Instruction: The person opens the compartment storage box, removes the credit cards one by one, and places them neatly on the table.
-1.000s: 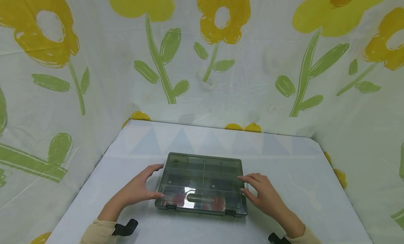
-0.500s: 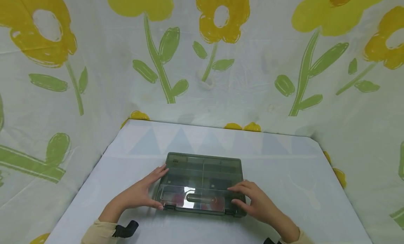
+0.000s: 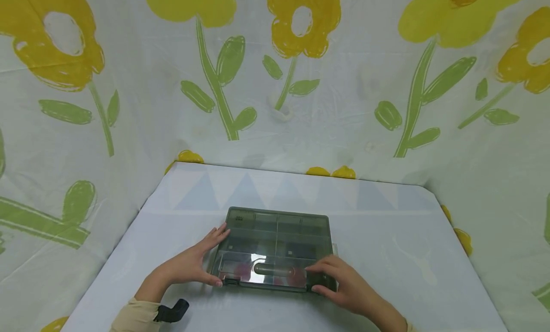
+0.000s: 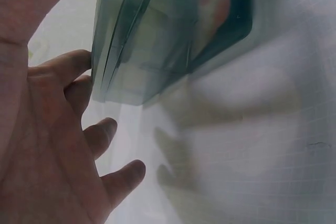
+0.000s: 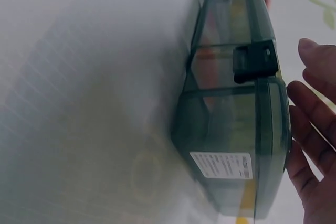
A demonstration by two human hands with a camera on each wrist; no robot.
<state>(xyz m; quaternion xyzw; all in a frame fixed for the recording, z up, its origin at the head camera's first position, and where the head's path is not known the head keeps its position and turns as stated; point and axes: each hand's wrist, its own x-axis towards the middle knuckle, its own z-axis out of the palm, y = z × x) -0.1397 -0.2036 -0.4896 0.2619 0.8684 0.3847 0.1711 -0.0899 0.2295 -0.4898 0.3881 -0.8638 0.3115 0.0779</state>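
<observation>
A dark green see-through plastic storage box (image 3: 275, 222) with a divided inside lies flat on the table, lid closed. Reddish contents show through its front part. My left hand (image 3: 186, 267) rests along the left side, fingers spread at the edge and thumb by the front left corner, near the left latch (image 3: 232, 281). At the front right corner, my right hand (image 3: 343, 279) has its fingers over the lid and its thumb lower, by the front edge. The right wrist view shows the right latch (image 5: 255, 60) fastened beside these fingers, and a white label (image 5: 221, 165) on the box's side.
The white table (image 3: 386, 236) has pale blue triangles printed along its back. Cloth walls (image 3: 343, 108) with yellow flowers rise behind it and on both sides. A black wrist mount (image 3: 172, 311) sticks out from the left sleeve (image 3: 135, 315).
My left hand has moved in against the box's left side. My right hand has slid from the right edge toward the front right corner. The box stays in place.
</observation>
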